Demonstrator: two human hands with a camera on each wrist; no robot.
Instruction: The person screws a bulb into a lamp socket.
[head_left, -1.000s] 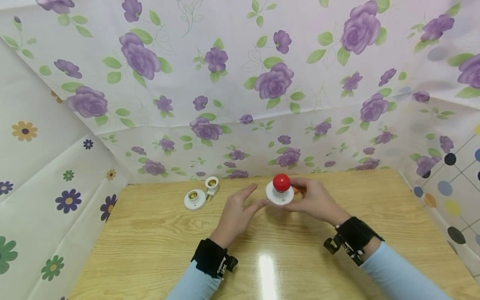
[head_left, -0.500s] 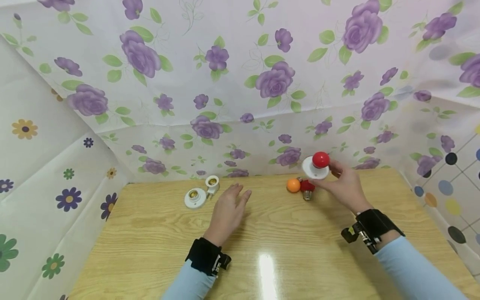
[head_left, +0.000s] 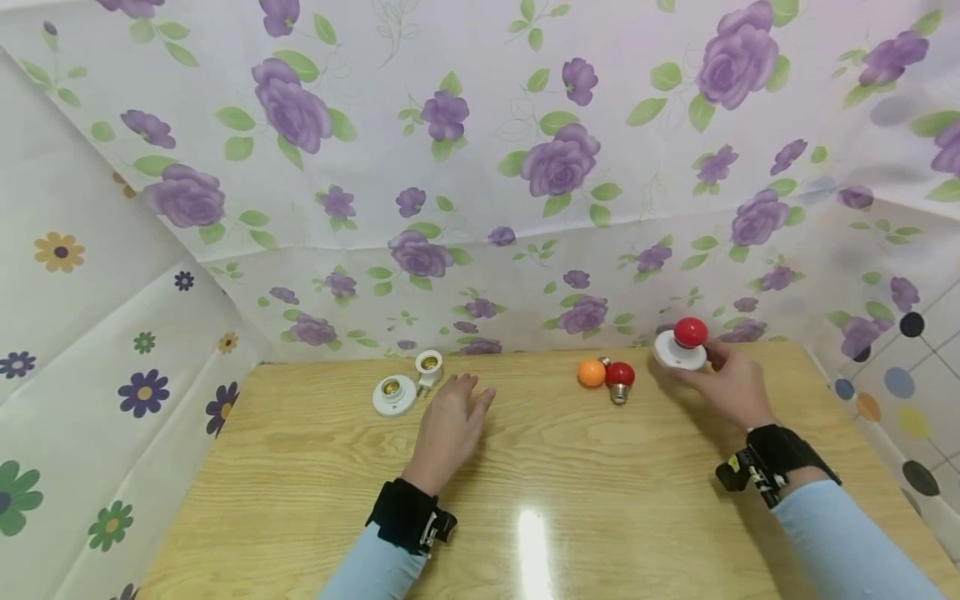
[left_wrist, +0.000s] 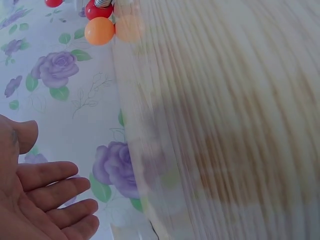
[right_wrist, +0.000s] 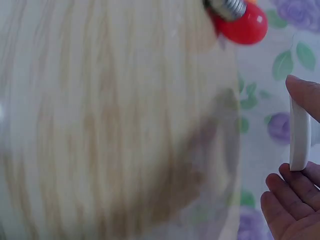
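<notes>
My right hand (head_left: pixel 731 387) pinches the rim of a white round lamp holder (head_left: pixel 678 357) at the back right of the table. A red bulb (head_left: pixel 690 332) stands upright in that holder. In the right wrist view, the thumb is on one edge of the holder (right_wrist: pixel 300 135) and the fingertips are on the other. My left hand (head_left: pixel 447 433) holds nothing, its fingers loosely extended. Nearest to it are a second round lamp holder (head_left: pixel 393 398) and a white plug-in socket (head_left: pixel 429 364), both without bulbs.
An orange bulb (head_left: pixel 591 372) and a loose red bulb (head_left: pixel 619 377) lie close together on the wooden table (head_left: pixel 570 475), left of my right hand. A flowered cloth (head_left: pixel 487 167) hangs behind the table's back edge.
My right hand has carried the lamp holder with its red bulb rightward, uncovering the orange and red bulbs. The left hand has drawn away leftward, near the sockets.
</notes>
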